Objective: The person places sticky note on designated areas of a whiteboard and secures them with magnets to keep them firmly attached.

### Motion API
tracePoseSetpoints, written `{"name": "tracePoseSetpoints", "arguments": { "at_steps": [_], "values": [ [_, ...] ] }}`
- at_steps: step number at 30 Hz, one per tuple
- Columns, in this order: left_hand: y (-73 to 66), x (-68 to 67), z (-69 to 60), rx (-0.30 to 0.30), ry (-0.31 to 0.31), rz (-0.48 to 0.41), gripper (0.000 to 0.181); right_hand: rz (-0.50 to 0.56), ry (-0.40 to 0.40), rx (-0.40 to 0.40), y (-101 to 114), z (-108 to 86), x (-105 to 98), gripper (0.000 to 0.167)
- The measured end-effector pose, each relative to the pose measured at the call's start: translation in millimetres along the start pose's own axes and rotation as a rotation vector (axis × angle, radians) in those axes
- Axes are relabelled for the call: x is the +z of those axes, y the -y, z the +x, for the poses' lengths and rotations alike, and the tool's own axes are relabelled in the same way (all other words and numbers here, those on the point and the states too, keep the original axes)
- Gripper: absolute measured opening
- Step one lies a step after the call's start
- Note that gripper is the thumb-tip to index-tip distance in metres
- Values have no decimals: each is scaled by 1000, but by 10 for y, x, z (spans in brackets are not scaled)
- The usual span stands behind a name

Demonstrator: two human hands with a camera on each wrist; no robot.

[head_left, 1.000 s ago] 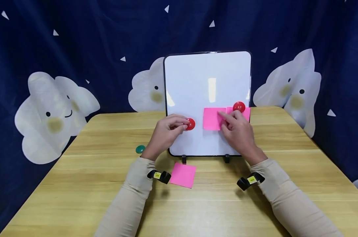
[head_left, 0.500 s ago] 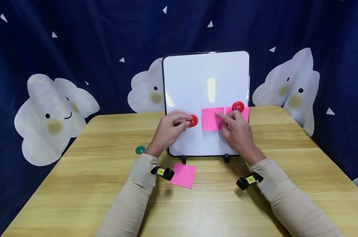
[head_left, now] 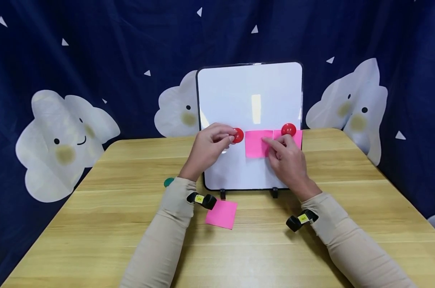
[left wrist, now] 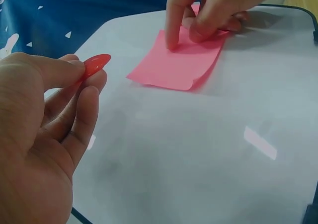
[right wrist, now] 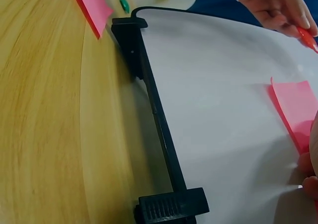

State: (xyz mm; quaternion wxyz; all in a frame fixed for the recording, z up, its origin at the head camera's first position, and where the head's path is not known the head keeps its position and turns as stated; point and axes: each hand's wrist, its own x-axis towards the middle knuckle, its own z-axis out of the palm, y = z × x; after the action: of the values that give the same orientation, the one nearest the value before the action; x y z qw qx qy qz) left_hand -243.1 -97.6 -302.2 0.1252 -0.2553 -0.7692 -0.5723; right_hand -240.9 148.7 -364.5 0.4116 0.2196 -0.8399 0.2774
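My left hand [head_left: 207, 149] pinches a round red magnet [head_left: 239, 135] between thumb and fingertips, a little left of a pink sticky note [head_left: 255, 146] on the whiteboard [head_left: 232, 96]. In the left wrist view the magnet [left wrist: 97, 64] is tilted edge-on, apart from the note. My right hand [head_left: 290, 162] presses the note with an extended index finger, the other fingers bent beneath. A second pink note [head_left: 298, 137] lies to its right, partly covered by that hand, with another red magnet [head_left: 288, 129] on its upper part.
On the wooden table [head_left: 95, 240], a loose pink note [head_left: 222, 216] lies before the board's black feet [head_left: 274, 193]. A green magnet [head_left: 168, 182] sits left of the board, partly behind the left sleeve. A dark blue curtain [head_left: 131, 32] hangs behind.
My left hand has risen and shifted slightly right with the red magnet, from below the note's middle height to near its top edge. The right hand keeps its place on the note.
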Motion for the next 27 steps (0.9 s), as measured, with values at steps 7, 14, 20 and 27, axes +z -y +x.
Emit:
{"name": "tracePoseSetpoints", "arguments": {
  "at_steps": [7,14,20,27],
  "values": [
    [-42,83,62,-30,9,-31,15,-2,-15,-1,-2,2,-4,32],
    [-53,161,104,-18,-3,-46,15,-13,1,-5,-12,-3,5,33],
    [-57,204,141,-21,28,-42,14,-5,5,-1,-4,-9,-1,34],
    [-59,213,180,-48,37,-42,13,-20,2,2,2,-7,4,34]
  ]
}}
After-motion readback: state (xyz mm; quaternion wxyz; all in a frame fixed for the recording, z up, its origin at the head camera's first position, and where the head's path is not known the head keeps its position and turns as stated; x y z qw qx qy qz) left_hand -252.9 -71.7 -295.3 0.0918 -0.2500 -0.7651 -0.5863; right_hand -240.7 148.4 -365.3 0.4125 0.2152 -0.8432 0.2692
